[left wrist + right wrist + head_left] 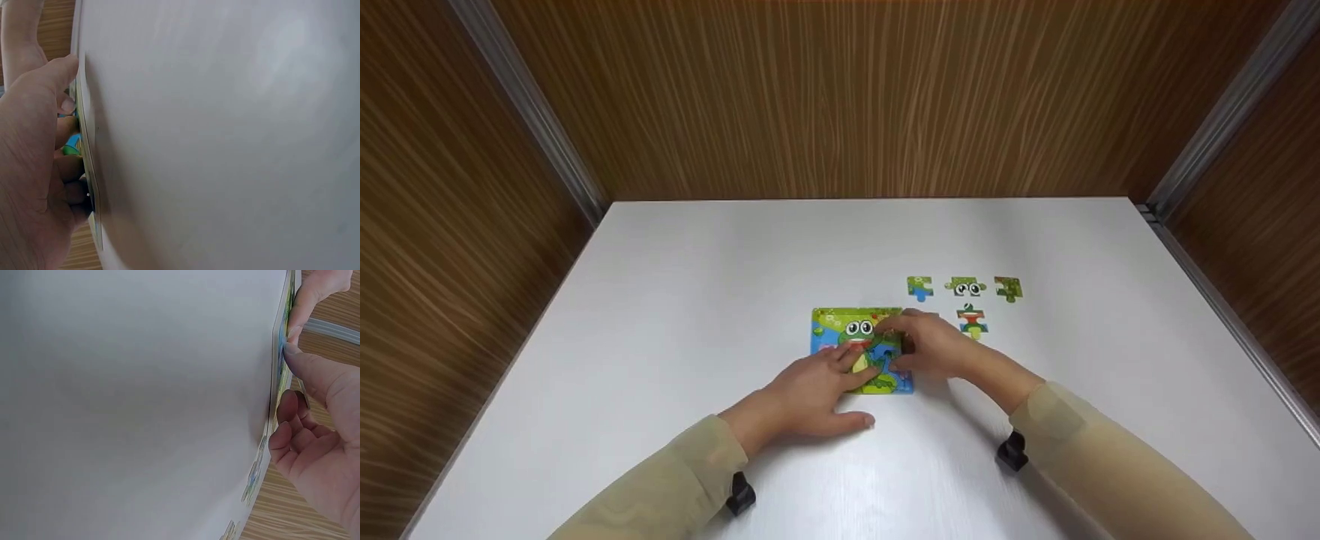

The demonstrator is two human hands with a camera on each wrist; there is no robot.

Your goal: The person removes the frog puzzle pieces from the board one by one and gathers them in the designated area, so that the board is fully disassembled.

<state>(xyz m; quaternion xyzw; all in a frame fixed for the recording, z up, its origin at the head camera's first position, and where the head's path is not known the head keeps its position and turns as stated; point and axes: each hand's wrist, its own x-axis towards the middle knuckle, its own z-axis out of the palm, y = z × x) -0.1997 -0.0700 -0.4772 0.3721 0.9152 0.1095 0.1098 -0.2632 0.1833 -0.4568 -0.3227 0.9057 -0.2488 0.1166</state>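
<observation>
A small frog jigsaw puzzle lies on the white table, partly covered by both hands. My left hand rests across its lower left part with the fingers spread and fairly straight, the thumb on the table below it. At the puzzle's right side my right hand has thumb and fingers bent. In the right wrist view, this hand holds a thin puzzle piece, tilted up off the puzzle, with the thumb tip touching the puzzle's surface. The picture on that piece is hidden by the fingers.
Loose pieces lie to the right: a green-and-blue piece, one with eyes, a green corner piece and mouth pieces. Another is mostly behind the right hand. Wood-grain panels enclose the table.
</observation>
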